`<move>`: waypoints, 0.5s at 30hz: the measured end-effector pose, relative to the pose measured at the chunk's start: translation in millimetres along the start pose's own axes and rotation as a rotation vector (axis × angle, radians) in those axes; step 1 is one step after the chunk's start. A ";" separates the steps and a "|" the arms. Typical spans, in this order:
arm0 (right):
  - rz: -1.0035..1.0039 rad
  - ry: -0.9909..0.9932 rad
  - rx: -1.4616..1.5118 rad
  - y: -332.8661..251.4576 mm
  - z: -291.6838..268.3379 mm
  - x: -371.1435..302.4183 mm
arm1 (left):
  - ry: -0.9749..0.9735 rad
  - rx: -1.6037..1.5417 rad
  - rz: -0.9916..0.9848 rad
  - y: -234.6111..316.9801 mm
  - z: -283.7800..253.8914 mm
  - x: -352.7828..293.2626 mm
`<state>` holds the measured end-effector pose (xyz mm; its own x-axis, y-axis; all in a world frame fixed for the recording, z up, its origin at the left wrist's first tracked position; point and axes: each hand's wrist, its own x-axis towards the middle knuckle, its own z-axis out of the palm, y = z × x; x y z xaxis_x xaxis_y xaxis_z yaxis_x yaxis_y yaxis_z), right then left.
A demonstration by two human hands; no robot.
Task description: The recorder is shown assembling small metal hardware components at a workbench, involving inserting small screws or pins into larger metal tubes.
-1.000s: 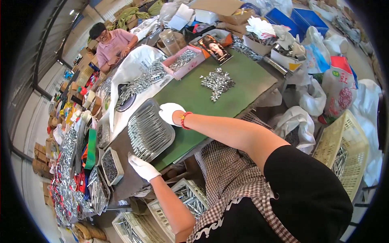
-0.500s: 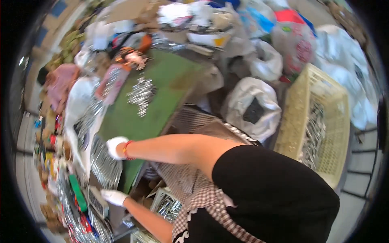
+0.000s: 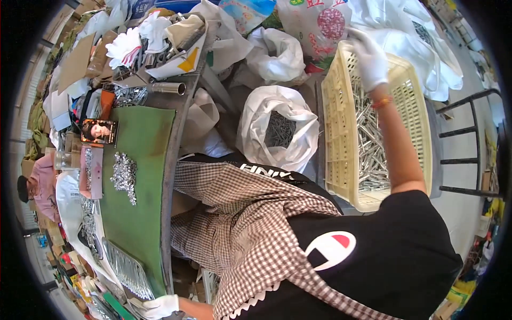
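A gloved right hand (image 3: 370,63) blurs at the far end of a cream crate (image 3: 340,133), its grip unclear; a printed bag (image 3: 322,29) to the left is cut off, the dark pieces (image 3: 280,131) in a white sack (image 3: 254,120) too small to identify

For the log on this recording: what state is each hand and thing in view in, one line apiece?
Right hand: gloved, at the crate's far end; contact unclear.
Left hand: gloved, beside the tray; contact unclear.
Crate: open-topped, partly filled.
Metal rods: loose, jumbled in the crate.
White sack: open, dark bits inside.
Tray: open, metal pieces in rows.
Small metal parts: heaped loose.
Green mat: flat, partly covered.
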<state>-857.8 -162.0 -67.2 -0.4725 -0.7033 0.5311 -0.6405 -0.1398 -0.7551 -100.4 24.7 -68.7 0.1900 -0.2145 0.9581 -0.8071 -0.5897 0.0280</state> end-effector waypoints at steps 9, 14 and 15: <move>0.683 -0.208 -0.743 343.7 -122.8 -173.3 | -1.160 -0.949 0.201 248.9 -13.8 -93.9; 0.873 -0.409 -0.760 358.9 -77.5 -224.5 | -1.285 -0.842 0.328 270.8 -11.8 -109.4; 0.851 -0.402 -0.801 371.8 -140.8 -258.8 | -1.204 -0.861 0.280 267.8 -13.1 -111.5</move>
<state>-1058.9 66.1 -431.2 -0.7910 -0.5455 -0.2770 -0.4772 0.8334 -0.2786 -345.0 -99.1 -164.3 -0.0340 -0.9844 0.1726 -0.8851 0.1098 0.4523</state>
